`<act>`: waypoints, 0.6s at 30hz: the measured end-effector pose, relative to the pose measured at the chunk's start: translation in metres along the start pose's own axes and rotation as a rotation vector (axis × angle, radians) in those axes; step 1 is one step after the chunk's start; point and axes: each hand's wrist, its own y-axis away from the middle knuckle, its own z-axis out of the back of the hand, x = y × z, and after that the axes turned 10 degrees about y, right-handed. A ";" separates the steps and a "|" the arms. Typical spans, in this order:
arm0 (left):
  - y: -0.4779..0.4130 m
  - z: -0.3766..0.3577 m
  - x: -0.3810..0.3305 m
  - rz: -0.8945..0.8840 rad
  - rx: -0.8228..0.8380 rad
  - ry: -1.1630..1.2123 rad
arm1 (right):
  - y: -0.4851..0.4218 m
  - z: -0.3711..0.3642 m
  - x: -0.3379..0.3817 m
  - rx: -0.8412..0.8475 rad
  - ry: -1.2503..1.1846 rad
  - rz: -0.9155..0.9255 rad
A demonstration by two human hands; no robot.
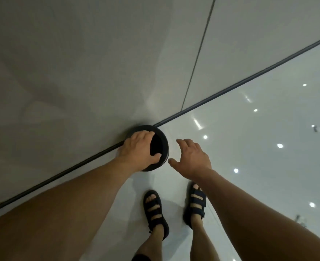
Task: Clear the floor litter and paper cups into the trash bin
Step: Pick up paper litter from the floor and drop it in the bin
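The trash bin [166,146] is a small, round, black one. It is seen from above and stands on the glossy white floor [249,157], just at the foot of the grey wall [80,72], where a dark strip [249,80] runs along the bottom of the wall. The inside of the bin is only a dark hole, so I cannot tell what lies in it.

The left hand [136,149] grips the near rim of the bin. Its fingers curl over the upper edge and the thumb presses on the lower edge. This hand covers the left part of the bin.

The right hand [191,157] hangs just beside the bin on its right side. Its fingers are spread and relaxed and it holds nothing. The tip of its thumb is very near the bin wall, but I cannot say if it touches.

Below the hands, two feet in dark strap sandals [155,210] stand on the floor. Both forearms are cut off by the lower edge of the view.

Far to the right on the floor there is a small dark spot [315,128], too blurred to identify among the reflected lights.
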 end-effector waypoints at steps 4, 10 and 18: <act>0.026 0.033 -0.083 -0.166 0.062 -0.077 | 0.073 0.052 -0.042 -0.054 -0.037 -0.176; 0.086 0.029 -0.232 -0.409 0.209 -0.206 | 0.206 0.088 -0.121 -0.124 -0.190 -0.466; 0.193 -0.049 -0.428 -0.722 0.273 -0.399 | 0.395 0.058 -0.228 -0.269 -0.394 -0.800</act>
